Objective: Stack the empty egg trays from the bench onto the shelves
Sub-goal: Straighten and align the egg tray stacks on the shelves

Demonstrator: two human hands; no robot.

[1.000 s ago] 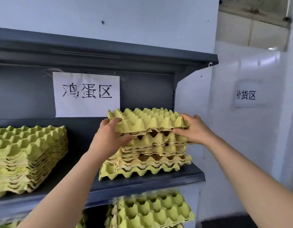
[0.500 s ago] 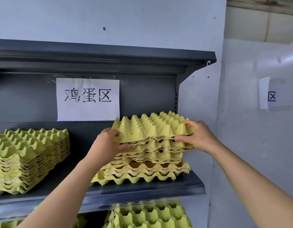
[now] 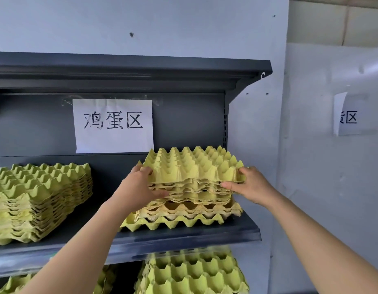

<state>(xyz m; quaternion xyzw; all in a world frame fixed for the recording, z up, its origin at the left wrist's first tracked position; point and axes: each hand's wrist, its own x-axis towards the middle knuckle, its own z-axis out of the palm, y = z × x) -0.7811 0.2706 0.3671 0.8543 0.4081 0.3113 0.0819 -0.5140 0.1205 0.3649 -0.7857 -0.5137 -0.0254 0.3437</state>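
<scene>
Yellow egg trays held over the pile at centre frame

The left hand and right hand each grip a side edge of the small bundle, fingers curled under it, resting on the uneven pile on the grey shelf. The risk is that the cups fail to nest if let go askew, so the bundle could tilt and slide off the front lip.
</scene>
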